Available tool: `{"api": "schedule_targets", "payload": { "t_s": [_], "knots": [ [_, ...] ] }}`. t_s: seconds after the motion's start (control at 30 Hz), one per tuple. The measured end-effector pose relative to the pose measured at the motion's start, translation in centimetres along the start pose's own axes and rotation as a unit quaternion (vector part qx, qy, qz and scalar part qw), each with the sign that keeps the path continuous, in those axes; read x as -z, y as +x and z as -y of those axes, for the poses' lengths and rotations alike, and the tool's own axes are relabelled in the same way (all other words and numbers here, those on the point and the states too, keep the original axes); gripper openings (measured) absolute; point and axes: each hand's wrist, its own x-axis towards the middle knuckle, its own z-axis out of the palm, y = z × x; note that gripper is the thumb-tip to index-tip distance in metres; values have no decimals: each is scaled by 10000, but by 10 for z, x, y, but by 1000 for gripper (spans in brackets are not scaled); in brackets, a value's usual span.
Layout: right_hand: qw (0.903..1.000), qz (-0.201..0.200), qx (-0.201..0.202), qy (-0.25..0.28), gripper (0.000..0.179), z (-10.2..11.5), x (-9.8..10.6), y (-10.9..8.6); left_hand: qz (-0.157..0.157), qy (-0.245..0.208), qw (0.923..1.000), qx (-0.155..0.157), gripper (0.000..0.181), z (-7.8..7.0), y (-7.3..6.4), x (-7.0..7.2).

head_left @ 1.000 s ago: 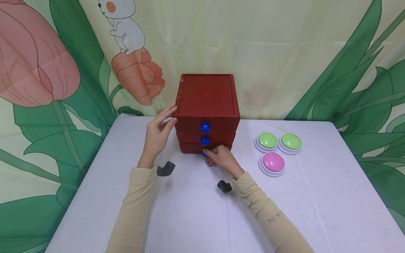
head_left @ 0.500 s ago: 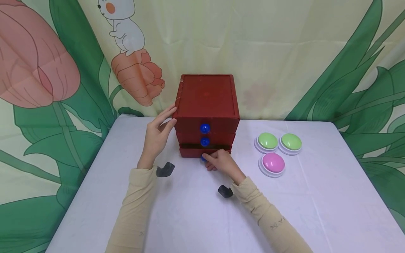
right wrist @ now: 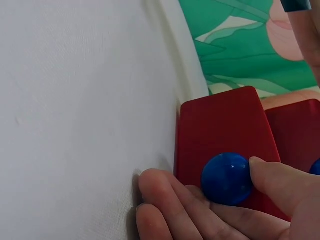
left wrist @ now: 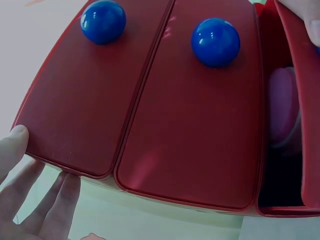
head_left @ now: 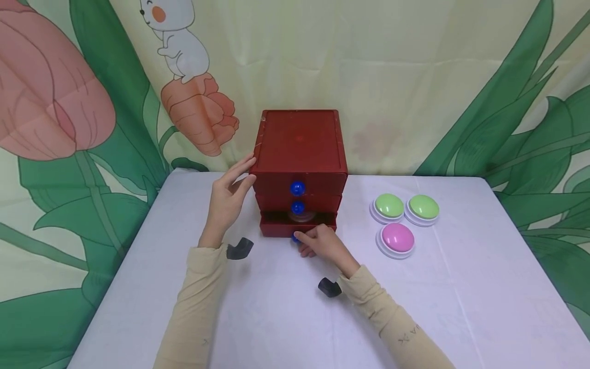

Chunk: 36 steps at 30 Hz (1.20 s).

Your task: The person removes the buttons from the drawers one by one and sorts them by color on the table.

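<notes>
A red drawer cabinet [head_left: 299,141] stands at the back of the table, its drawers fronted by round blue knobs. Its bottom drawer [head_left: 276,230] is pulled partly out. Inside lies a rounded pink-purple object with a pale rim [left wrist: 283,105], partly hidden. My right hand [head_left: 320,241] pinches the bottom blue knob [right wrist: 227,179] between thumb and fingers. Against the cabinet's left side rests my left hand [head_left: 227,202], fingers fairly straight, the thumb at the front corner. The upper blue knob [head_left: 297,188] and middle blue knob [head_left: 297,207] are untouched, and both their drawers are closed.
To the right of the cabinet sit two green dome buttons [head_left: 389,205] and a pink dome button [head_left: 398,237] on white bases. A printed curtain [head_left: 392,102] hangs behind the white table [head_left: 276,318]. A black angled piece [head_left: 239,249] shows beside each wrist.
The bottom drawer has slid out toward me from closed, drawn by my right hand on its knob. A round object has come into sight inside. My left hand has stayed at the cabinet's side.
</notes>
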Motion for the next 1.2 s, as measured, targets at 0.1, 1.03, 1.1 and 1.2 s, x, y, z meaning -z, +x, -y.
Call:
{"api": "schedule_targets", "payload": {
  "t_s": [0.1, 1.03, 1.1, 1.2],
  "knots": [
    [10000, 13, 2, -18, 38, 1, -2, -4, -9, -29, 10000, 3, 43, 0, -1, 0],
    [9989, -223, 410, 22, 36, -10, -20, -34, 25, -38, 10000, 35, 43, -1, -1, 0],
    [9988, -234, 426, 5, 35, -10, -20, -36, 29, -43, 10000, 42, 43, -1, -1, 0],
    [9984, -244, 503, -8, 36, -10, -21, -39, 18, -27, 10000, 40, 43, -2, -1, 1]
  ]
}}
